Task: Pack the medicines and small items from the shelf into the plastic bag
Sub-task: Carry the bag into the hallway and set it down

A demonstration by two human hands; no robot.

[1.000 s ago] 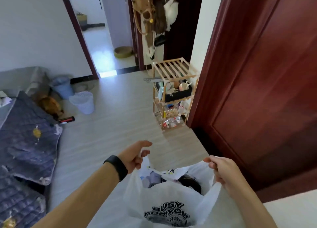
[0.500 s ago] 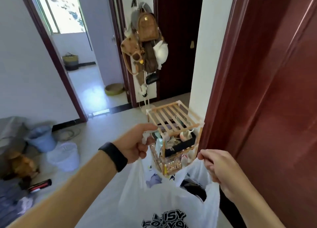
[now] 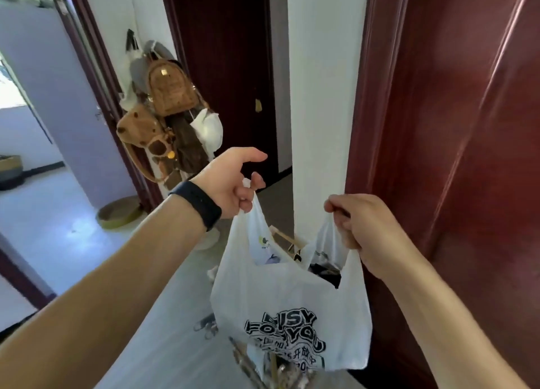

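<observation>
A white plastic bag (image 3: 287, 298) with black lettering hangs in front of me, held open by both handles. My left hand (image 3: 230, 181), with a black band on the wrist, grips the left handle. The right handle is pinched in my right hand (image 3: 359, 225). Dark items and a pale packet show inside the bag's mouth. The wooden shelf (image 3: 282, 236) stands right behind the bag and is mostly hidden; only a slat at its top and some lower contents (image 3: 280, 368) peek out.
A dark red door (image 3: 455, 154) fills the right side, next to a white wall post (image 3: 321, 96). Backpacks and bags (image 3: 166, 113) hang on the far wall. An open doorway at left leads to a bright room with a round mat (image 3: 119, 213) on the floor.
I have walked up to the shelf, which now sits just behind the bag. Both hands have lifted the bag higher while keeping hold of its handles.
</observation>
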